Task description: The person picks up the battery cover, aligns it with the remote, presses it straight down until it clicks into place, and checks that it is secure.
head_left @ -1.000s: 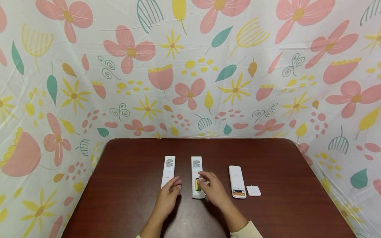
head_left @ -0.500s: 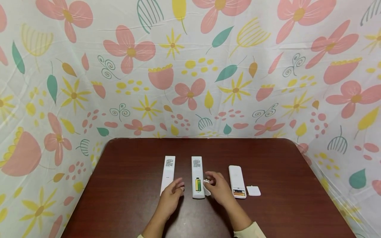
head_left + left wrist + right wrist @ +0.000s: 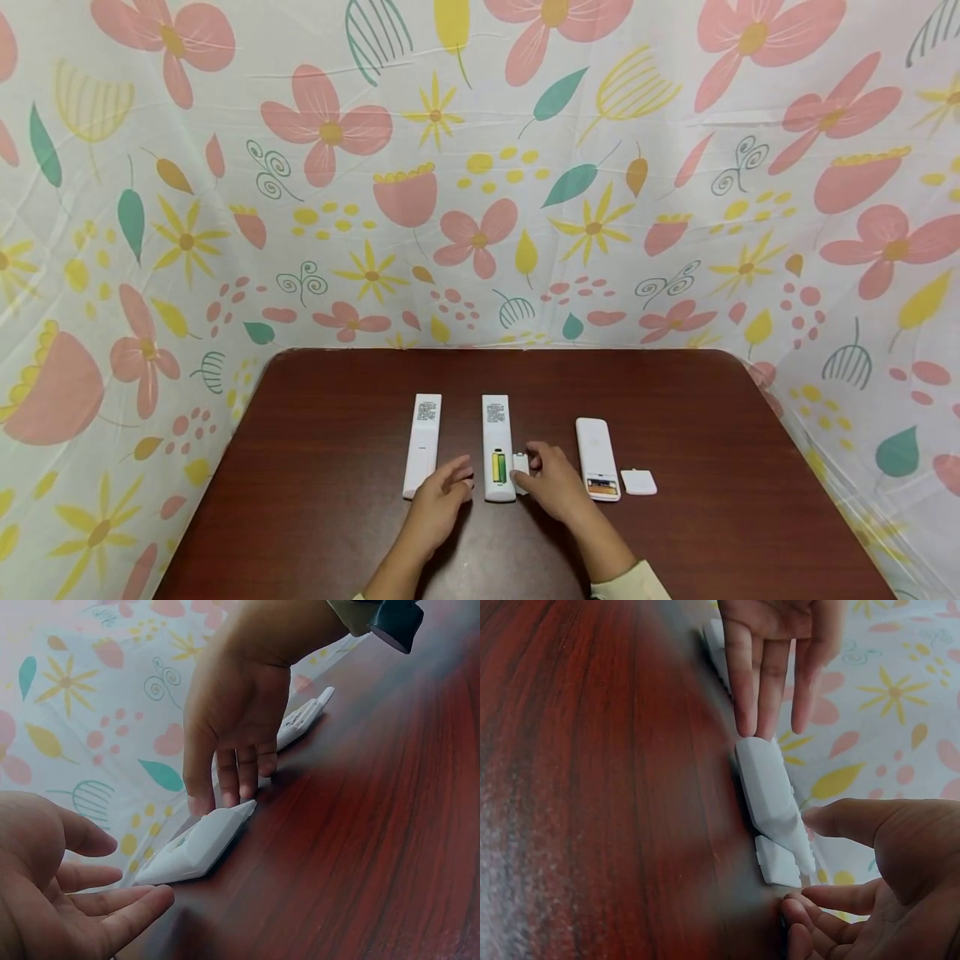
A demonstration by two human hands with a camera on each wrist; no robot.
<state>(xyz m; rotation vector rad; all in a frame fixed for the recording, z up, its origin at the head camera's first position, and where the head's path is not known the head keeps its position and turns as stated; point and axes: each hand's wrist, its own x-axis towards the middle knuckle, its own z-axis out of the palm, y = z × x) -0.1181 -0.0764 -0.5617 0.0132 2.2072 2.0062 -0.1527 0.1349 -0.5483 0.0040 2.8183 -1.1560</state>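
A white remote control (image 3: 495, 437) lies face down mid-table, its battery bay bare with green-and-yellow batteries (image 3: 499, 467) inside. Flat against its right side is a small white battery cover (image 3: 521, 462). My right hand (image 3: 557, 483) is around this cover; in the right wrist view its thumb and fingers are spread apart, with the cover (image 3: 778, 861) lying between them on the table. My left hand (image 3: 438, 504) hovers between the left and middle remotes, fingers loosely extended and holding nothing. In the left wrist view its fingertips are near the middle remote's end (image 3: 199, 844).
To the left lies another white remote (image 3: 423, 446) with its back closed. A third remote (image 3: 597, 446) on the right shows orange-and-dark batteries, and its square cover (image 3: 639, 482) lies beside it. The brown table (image 3: 330, 467) meets a flower-patterned cloth (image 3: 480, 167) behind.
My right hand has moved right from the middle remote with the battery cover, set it down flat and loosened its fingers. My left hand has drifted slightly right, away from the left remote.
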